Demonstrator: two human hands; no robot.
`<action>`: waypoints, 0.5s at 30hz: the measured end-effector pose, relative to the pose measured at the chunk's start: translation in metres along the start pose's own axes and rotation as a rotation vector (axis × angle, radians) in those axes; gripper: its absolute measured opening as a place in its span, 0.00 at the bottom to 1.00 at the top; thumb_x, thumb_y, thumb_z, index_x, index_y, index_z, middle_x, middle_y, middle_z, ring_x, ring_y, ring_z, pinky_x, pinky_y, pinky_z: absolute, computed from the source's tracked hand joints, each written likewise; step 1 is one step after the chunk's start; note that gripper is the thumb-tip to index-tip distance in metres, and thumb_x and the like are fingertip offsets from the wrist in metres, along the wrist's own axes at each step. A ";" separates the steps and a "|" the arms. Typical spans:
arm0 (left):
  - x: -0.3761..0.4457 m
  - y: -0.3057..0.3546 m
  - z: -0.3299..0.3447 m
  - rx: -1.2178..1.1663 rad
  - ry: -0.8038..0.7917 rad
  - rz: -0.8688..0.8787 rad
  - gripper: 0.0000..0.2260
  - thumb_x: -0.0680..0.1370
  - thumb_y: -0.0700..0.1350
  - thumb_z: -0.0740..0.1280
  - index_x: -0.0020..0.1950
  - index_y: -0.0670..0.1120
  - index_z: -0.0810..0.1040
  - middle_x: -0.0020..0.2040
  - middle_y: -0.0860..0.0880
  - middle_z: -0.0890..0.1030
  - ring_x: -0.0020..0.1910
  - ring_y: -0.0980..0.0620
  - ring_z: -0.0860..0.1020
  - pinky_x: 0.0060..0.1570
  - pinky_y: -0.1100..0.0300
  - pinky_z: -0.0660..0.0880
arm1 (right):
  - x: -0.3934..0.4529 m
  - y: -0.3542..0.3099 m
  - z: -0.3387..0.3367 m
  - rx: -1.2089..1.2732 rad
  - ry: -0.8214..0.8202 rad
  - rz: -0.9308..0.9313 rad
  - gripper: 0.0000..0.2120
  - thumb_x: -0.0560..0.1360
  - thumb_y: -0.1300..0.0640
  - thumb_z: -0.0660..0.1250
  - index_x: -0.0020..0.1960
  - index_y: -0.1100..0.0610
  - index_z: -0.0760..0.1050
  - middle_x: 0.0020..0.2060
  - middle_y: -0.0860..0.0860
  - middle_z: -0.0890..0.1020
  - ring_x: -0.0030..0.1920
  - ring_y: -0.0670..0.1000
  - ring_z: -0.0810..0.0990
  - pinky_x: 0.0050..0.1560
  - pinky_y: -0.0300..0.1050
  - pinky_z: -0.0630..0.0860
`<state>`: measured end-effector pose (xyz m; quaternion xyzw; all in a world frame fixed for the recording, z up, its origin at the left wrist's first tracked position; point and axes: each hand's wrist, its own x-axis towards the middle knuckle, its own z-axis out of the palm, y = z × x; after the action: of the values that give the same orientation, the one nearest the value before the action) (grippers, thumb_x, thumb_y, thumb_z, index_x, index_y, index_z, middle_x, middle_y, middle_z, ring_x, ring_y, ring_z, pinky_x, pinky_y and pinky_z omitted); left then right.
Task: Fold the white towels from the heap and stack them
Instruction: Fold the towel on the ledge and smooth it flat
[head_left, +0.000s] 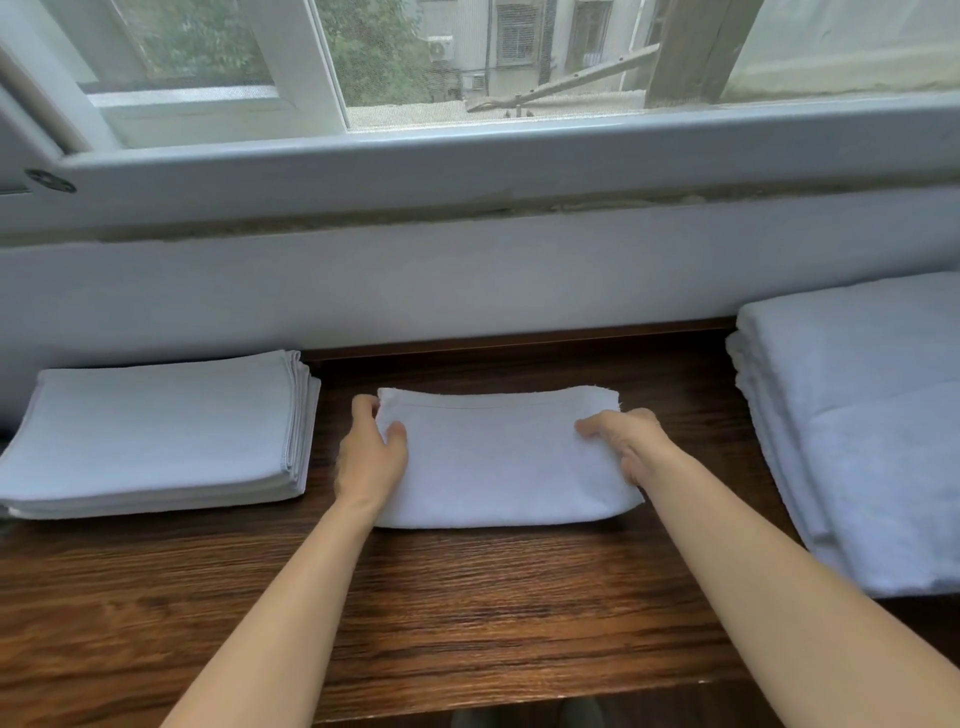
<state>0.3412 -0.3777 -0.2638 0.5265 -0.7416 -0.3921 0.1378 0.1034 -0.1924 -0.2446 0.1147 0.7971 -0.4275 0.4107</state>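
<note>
A folded white terry towel (498, 462) is seen at the centre of the frame, laid flat on a dark brown wood-grain table (467, 597) and held at both short ends. The left hand (370, 457) is closed in a grip on the towel's left edge: the thumb is pressed on top, while the fingers are curled round the edge and partly hidden behind the cloth. The right hand (631, 441) is set on the towel's right end with fingers bent over the surface; the fingertips beneath cannot be made out, so how far that grip wraps under the fold cannot be told. A stitched hem line is visible along the towel's far edge, and its near edge is rounded by the fold.

At the left of the frame, a neat stack of thin, flat-folded white cloths (156, 436) is shown, its layered edges visible at the right side; its left corner is cut off by the frame. At the right of the frame, a pile of thicker white towels (857, 431) is partly cropped by the frame edge. Both lie well apart from the held towel.

Across the upper frame, a white-framed window (322, 67) is seen above a pale wall, with trees and a building blurred beyond. No writing or labels can be read.
</note>
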 end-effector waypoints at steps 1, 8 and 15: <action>-0.001 0.000 0.000 0.029 0.003 0.029 0.10 0.82 0.45 0.62 0.61 0.52 0.65 0.52 0.47 0.80 0.48 0.42 0.80 0.50 0.45 0.78 | 0.001 0.003 0.001 -0.011 0.020 -0.025 0.25 0.72 0.63 0.78 0.64 0.61 0.70 0.55 0.59 0.81 0.48 0.59 0.82 0.50 0.59 0.80; -0.001 0.000 0.002 -0.029 -0.033 0.020 0.09 0.82 0.42 0.61 0.60 0.52 0.67 0.50 0.49 0.79 0.46 0.47 0.78 0.43 0.54 0.71 | 0.005 0.009 -0.003 0.064 0.007 -0.016 0.28 0.72 0.63 0.77 0.68 0.61 0.69 0.55 0.60 0.81 0.47 0.59 0.82 0.39 0.53 0.78; 0.003 -0.007 0.000 -0.124 -0.110 -0.058 0.07 0.83 0.44 0.62 0.59 0.50 0.74 0.52 0.52 0.80 0.54 0.48 0.79 0.54 0.50 0.76 | -0.006 0.006 -0.010 0.095 -0.078 -0.100 0.14 0.79 0.54 0.71 0.64 0.56 0.75 0.53 0.56 0.84 0.51 0.58 0.84 0.58 0.60 0.80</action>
<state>0.3446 -0.3819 -0.2695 0.5158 -0.7069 -0.4694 0.1178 0.1047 -0.1796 -0.2406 0.0775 0.7641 -0.4889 0.4137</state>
